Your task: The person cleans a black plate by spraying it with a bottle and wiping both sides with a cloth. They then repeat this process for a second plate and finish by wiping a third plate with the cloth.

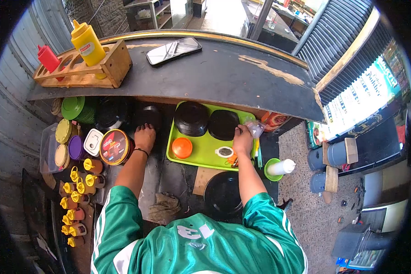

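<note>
My left hand reaches under the shelf and rests at the near edge of a round black stack; its fingers are bent and partly in shade. My right hand is closed at the right edge of a square black dish on the green tray. Another black stack of dishes stands to its left on the tray. An orange bowl and a small clear-lidded container sit nearer me. A clear plastic bag lies right of my right hand.
Above, a black shelf holds a phone and a wooden rack with sauce bottles. Several yellow-lidded jars and tubs stand left. A black round tray lies near me; a white bottle stands right.
</note>
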{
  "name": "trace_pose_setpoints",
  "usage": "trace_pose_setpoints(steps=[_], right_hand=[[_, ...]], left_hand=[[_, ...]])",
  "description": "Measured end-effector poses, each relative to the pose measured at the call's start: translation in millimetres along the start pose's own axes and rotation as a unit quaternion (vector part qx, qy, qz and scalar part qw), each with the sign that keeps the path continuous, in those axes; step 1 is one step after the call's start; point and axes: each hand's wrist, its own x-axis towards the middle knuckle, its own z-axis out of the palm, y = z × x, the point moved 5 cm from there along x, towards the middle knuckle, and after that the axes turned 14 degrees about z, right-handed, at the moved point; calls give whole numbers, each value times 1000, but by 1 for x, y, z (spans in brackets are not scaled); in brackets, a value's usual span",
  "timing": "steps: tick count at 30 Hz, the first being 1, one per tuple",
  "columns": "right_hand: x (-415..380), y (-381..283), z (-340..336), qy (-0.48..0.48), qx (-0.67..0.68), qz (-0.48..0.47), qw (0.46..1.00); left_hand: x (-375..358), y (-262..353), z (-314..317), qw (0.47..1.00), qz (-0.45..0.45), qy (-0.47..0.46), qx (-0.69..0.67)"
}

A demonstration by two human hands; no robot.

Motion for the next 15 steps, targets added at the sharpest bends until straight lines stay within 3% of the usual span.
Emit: trace_pose_setpoints(steps=[3, 7, 9, 12, 13, 15], right_hand=[[-1, 2, 1, 14, 47, 0, 999], [-10, -9, -9, 19, 81, -24, 996], [-15, -15, -7, 12, 92, -33, 995], [-25, -25, 5, -27, 135, -71, 988], [-30, -31, 12, -82, 173, -61, 980], [-49, -48, 20, -164, 215, -68, 960]], left_hand=[[-4, 9, -13, 995, 56, 61, 58], [-5, 5, -40, 993, 56, 88, 63], [-7, -4, -66, 983, 12, 178, 37], [-17, -3, -97, 969, 3, 248, -5], [-20, 0, -110, 968, 3, 250, -3], [-34, 18, -140, 936, 84, 339, -55]])
